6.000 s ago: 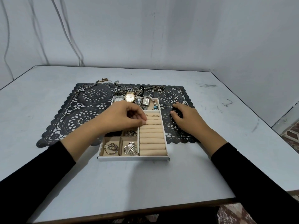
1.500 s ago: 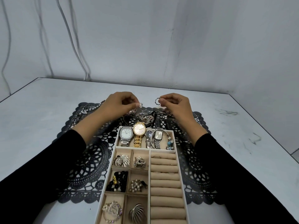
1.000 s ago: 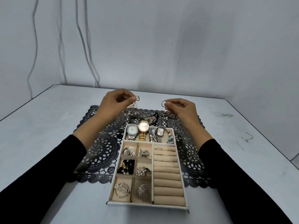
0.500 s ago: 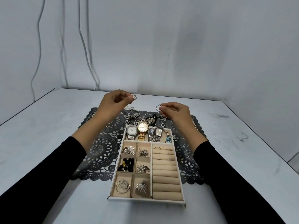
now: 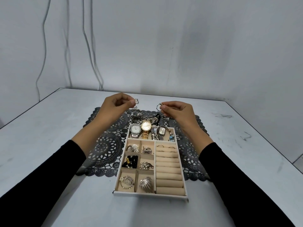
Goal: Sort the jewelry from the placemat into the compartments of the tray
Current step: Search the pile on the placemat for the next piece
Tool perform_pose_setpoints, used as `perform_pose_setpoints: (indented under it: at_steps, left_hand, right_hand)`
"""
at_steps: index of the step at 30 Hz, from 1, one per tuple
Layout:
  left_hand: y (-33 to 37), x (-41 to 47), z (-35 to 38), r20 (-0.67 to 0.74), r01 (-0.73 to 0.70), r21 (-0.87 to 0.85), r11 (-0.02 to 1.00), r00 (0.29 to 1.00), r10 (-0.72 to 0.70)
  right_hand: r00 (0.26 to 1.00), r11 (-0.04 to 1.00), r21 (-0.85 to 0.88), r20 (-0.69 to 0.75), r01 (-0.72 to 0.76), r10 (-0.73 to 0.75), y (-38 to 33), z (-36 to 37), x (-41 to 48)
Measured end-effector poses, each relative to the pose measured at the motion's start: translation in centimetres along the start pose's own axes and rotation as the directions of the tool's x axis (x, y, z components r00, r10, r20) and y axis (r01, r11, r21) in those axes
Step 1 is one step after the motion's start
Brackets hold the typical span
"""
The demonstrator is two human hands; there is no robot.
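Note:
My left hand (image 5: 114, 107) pinches a small silver ring (image 5: 136, 101) above the far part of the black lace placemat (image 5: 106, 148). My right hand (image 5: 177, 112) pinches another silver ring (image 5: 159, 107) at about the same height. Both rings hang in the air beyond the white tray (image 5: 150, 194). The tray's back compartment holds several watches (image 5: 146, 126). Brooches and beads fill the small left compartments, and a few rings sit in the top slots of the beige ring rolls (image 5: 168, 171). A pile of chains (image 5: 147, 117) lies on the placemat behind the tray.
The grey table (image 5: 49, 128) ends at a white wall at the back and on the right. Some small jewelry (image 5: 94, 116) lies at the placemat's far left edge. Cables (image 5: 88, 46) hang down the wall at the back left.
Over the last seconds both hands left the tray, went to the placemat's far side and each lifted a ring. In the last half second the hands have hardly moved.

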State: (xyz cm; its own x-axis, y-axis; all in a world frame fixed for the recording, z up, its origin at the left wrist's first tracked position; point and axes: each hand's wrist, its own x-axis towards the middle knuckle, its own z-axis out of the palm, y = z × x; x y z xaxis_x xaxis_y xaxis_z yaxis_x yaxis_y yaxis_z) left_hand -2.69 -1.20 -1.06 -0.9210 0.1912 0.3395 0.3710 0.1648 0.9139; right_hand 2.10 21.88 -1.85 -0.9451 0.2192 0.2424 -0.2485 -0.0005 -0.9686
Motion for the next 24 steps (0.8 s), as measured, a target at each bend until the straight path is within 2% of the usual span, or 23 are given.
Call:
perform_pose_setpoints:
  at_steps: [9, 15, 24]
  left_hand:
    - [0.2, -3.6, -1.1, 0.019, -0.019, 0.007, 1.000, 1.000, 0.019]
    - [0.3, -5.7, -1.7, 0.001, -0.039, -0.010, 0.999, 0.999, 0.039]
    - [0.9, -6.8, -1.6, -0.008, -0.084, -0.029, 0.996, 0.996, 0.084]
  right_hand:
    - [0.997, 0.996, -0.052, 0.039, 0.072, -0.070, -1.8, 0.5, -3.6]
    - [0.995, 0.992, -0.116, 0.094, 0.056, -0.045, -2.0, 0.7, -6.0]
    - [0.951, 0.935, -0.347, 0.306, 0.081, 0.031, -1.2, 0.6, -7.5]
